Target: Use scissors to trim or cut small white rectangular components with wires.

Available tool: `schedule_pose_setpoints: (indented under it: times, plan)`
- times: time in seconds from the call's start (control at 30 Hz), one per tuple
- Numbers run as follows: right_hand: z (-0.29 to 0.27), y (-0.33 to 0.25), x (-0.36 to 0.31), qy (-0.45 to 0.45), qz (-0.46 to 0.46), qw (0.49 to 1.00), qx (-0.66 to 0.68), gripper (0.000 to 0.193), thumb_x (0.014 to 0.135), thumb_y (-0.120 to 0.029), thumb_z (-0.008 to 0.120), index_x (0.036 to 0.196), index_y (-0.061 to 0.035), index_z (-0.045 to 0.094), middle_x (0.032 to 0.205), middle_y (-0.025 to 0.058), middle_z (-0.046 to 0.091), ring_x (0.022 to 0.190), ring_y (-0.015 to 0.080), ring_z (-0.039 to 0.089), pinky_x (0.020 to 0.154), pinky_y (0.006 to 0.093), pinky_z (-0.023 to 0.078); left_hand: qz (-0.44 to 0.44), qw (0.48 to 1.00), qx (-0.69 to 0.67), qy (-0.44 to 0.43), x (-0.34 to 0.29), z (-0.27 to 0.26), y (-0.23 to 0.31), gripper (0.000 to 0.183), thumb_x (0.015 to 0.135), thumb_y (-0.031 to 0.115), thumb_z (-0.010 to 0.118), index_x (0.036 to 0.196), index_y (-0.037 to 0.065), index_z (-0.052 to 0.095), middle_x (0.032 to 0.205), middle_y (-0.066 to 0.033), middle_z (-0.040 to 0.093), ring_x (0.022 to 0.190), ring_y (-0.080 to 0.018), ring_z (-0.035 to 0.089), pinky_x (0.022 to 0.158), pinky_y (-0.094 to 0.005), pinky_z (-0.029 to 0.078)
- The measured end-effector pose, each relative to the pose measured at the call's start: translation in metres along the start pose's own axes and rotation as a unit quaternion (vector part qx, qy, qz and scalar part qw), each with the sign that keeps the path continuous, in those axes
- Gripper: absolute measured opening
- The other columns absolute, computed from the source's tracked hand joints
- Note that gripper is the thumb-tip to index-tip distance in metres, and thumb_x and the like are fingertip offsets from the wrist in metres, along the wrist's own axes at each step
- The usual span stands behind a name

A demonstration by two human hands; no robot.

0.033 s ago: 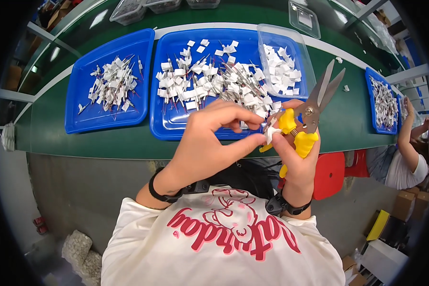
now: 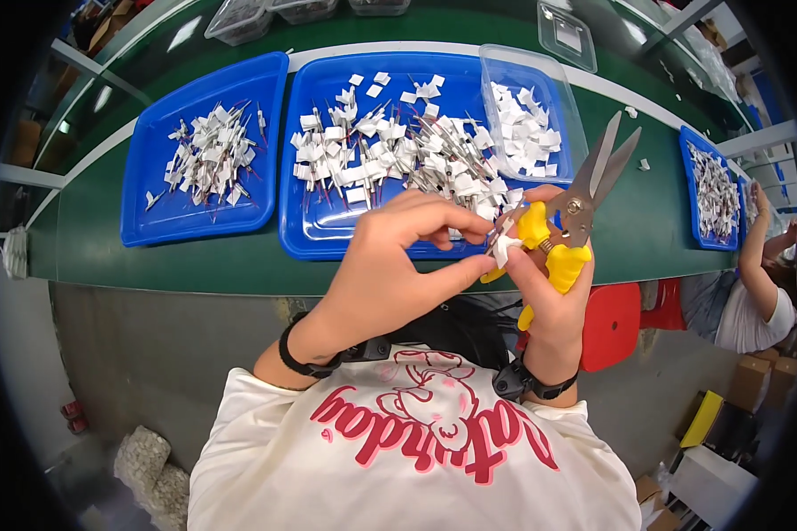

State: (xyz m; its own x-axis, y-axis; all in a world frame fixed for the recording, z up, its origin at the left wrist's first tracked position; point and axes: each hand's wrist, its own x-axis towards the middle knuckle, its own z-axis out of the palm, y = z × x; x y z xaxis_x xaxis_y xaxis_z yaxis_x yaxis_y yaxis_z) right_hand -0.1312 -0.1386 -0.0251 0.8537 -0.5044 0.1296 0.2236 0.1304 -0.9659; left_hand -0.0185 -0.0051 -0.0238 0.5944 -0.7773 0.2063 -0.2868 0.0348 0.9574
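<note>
Holding yellow-handled metal scissors [image 2: 575, 207] in the right hand [image 2: 553, 301], blades parted and aimed away from the body, while its thumb presses on a small folded white tab [image 2: 503, 251]. So yeah, those right fingers are curled snugly round the handles. The left hand [image 2: 376, 252] has its thumb tip right at the tab's left edge and the index tip just above; can't tell if those fingers are really pinching it, it's too small. The tab's up in the air between both hands, in front of the near edge of a big rectangular blue plastic tray [image 2: 328, 234] on the green surface [image 2: 195, 276]. That one's piled with thin silvery parts with white tags [image 2: 332, 155], and a clear plastic box [image 2: 524, 53] of white pieces sits at its right end. Honestly, barely anything has changed since the frame before; hands and scissors look practically the same, so I'd judge it's the same fiddly bit of handling.
</note>
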Motion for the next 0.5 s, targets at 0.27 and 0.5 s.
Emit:
schedule_pose_setpoints:
  times: [0.27, 0.5]
  plan:
    - [-0.001, -0.006, -0.005, 0.007, 0.051, 0.998, 0.042, 0.046, 0.08, 0.004, 0.063, 0.122, 0.0002, 0.045, 0.095, 0.0071, 0.059, 0.086, 0.011, 0.059, 0.072, 0.0224, 0.048, 0.171, 0.975, 0.121, 0.073, 0.004, 0.001, -0.004, 0.024, 0.064, -0.004, 0.075, 0.086, 0.004, 0.071, 0.08, -0.0056, 0.067, 0.072, -0.0185, 0.061, 0.067, -0.0282, 0.047]
    - [-0.001, -0.015, -0.007, -0.002, 0.093, 0.995, 0.045, 0.047, 0.078, 0.005, 0.064, 0.122, -0.0017, 0.047, 0.096, 0.0057, 0.061, 0.084, 0.01, 0.06, 0.072, 0.0211, 0.048, 0.229, 0.954, 0.182, 0.067, 0.004, -0.001, -0.001, 0.027, 0.061, -0.004, 0.077, 0.084, 0.008, 0.072, 0.078, -0.0027, 0.065, 0.071, -0.019, 0.058, 0.062, -0.0292, 0.043]
